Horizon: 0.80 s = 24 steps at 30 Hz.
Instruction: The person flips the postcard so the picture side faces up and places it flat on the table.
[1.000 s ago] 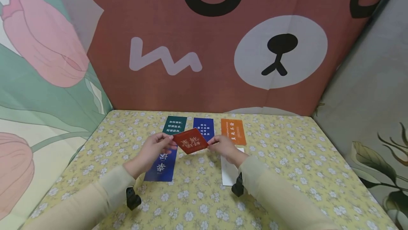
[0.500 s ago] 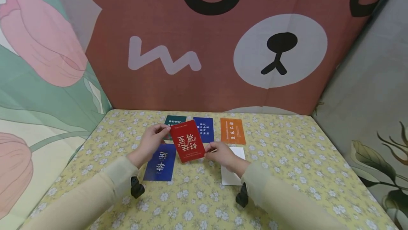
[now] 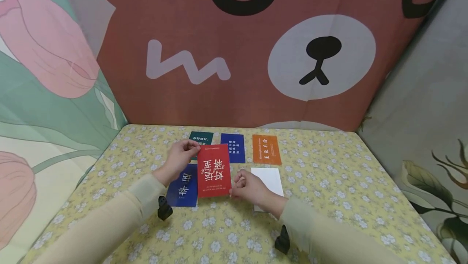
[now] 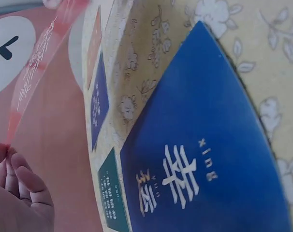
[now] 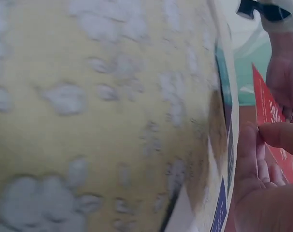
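Observation:
A red card (image 3: 214, 170) with white lettering is held above the table, its printed face toward me. At its upper left corner, my left hand (image 3: 179, 159) pinches it between thumb and fingers. My right hand (image 3: 252, 191) is at the lower right edge, thumb and finger together on the card. Under the left forearm lies a blue card (image 3: 183, 189), partly covered by the red one. Beneath the right hand sits a white card (image 3: 268, 178), also partly hidden. In the left wrist view the red card (image 4: 35, 67) slants up from the left fingertips.
Along the back of the flowered table (image 3: 314, 174) lie a green card (image 3: 202, 137), another blue card (image 3: 234, 146) and an orange card (image 3: 267, 150). Behind the table stands a brown bear-print cloth (image 3: 256, 109). Black wrist devices (image 3: 164, 208) hang under both sleeves.
The red card has turned from a tilted, slanting position to nearly upright, facing me. It has come slightly lower and nearer. My right hand has moved down with its corner.

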Each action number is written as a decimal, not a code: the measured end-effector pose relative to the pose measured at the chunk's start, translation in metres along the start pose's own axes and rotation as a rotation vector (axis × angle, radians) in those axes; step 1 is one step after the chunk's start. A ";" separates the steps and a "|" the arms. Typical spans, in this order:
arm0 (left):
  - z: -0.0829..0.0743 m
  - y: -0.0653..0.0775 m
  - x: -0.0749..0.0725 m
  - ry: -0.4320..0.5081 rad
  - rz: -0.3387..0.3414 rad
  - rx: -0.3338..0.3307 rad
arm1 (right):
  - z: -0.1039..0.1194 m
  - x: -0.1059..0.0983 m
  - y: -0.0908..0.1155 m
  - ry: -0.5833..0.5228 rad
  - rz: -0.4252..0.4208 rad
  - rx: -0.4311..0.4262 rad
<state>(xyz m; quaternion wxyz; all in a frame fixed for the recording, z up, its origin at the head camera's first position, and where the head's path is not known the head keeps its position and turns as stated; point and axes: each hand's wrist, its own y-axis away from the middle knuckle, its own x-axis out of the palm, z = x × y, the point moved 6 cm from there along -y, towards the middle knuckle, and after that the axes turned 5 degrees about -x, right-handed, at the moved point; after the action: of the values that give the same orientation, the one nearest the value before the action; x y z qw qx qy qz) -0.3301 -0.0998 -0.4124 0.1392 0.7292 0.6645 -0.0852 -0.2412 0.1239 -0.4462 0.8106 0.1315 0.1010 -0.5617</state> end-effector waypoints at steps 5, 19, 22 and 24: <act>0.007 -0.003 0.010 -0.130 0.041 -0.012 | 0.003 0.006 0.010 0.189 0.023 -0.096; 0.016 -0.012 0.046 -0.508 0.189 -0.046 | -0.004 0.010 0.022 0.311 0.119 -0.013; 0.016 -0.013 0.056 -0.573 0.220 -0.031 | -0.006 0.006 0.024 0.314 0.129 0.009; 0.017 -0.014 0.061 -0.617 0.234 -0.030 | -0.006 0.005 0.024 0.323 0.139 0.014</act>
<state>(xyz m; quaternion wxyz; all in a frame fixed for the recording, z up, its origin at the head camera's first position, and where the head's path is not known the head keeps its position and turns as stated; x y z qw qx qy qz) -0.3365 -0.0465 -0.4485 0.3537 0.7381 0.5040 -0.2758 -0.2168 0.1299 -0.4510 0.8199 0.2321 0.2167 -0.4765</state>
